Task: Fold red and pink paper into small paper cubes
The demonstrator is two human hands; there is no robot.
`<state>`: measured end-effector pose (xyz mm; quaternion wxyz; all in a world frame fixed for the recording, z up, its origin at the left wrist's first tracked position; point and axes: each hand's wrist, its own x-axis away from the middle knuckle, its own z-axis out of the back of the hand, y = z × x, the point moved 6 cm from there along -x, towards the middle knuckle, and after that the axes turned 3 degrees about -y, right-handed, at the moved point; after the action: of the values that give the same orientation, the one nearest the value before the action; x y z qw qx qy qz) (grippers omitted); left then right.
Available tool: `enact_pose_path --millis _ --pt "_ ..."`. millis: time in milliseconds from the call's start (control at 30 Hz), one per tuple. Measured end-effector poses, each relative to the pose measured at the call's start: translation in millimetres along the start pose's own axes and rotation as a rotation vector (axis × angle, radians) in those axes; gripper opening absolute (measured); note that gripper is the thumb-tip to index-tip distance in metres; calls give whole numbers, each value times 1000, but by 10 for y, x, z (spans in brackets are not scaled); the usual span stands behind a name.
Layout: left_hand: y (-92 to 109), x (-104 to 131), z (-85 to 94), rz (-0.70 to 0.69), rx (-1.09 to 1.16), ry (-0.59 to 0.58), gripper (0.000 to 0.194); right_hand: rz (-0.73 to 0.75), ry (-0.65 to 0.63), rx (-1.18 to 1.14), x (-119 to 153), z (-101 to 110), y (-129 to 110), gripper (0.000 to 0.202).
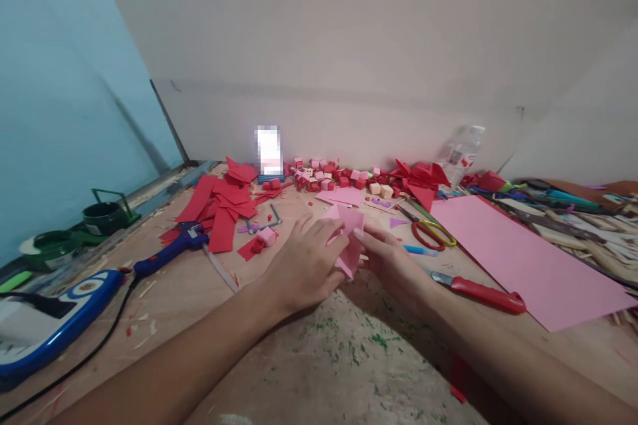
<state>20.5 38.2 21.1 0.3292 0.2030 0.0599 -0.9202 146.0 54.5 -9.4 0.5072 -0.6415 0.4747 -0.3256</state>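
Note:
Both my hands are on a folded piece of pink paper above the worktable. My left hand lies over its left side, the fingers curled against the folds. From the right, my right hand pinches the paper's edge, with the thumb on the near face. The paper stands partly opened into a boxy, creased form; its lower part is hidden by my fingers. A blue pen lies just past my right hand. Left of my left hand sits a small pink cube beside red paper scraps.
A glue gun and a blue power strip lie left. At right are a red-handled utility knife, scissors and a pink sheet. Red paper pieces, small cubes and a bottle line the back.

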Motion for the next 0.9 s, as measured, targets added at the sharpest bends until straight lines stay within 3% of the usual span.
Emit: enact_pose_path --millis 233,467,600,800,900 --pt "-30 1 51 52 70 94 16 -23 3 -32 3 -14 7 34" --pt "-140 -13 115 299 673 204 18 51 -86 -25 18 -52 1 26" --pt "-170 -33 112 429 904 222 14 48 -54 -16 4 -20 24 28" --pt "-278 12 99 496 806 339 7 40 -8 41 4 32 23 23" --pt "-368 83 72 559 736 436 33 61 -46 63 4 13 -6 22"
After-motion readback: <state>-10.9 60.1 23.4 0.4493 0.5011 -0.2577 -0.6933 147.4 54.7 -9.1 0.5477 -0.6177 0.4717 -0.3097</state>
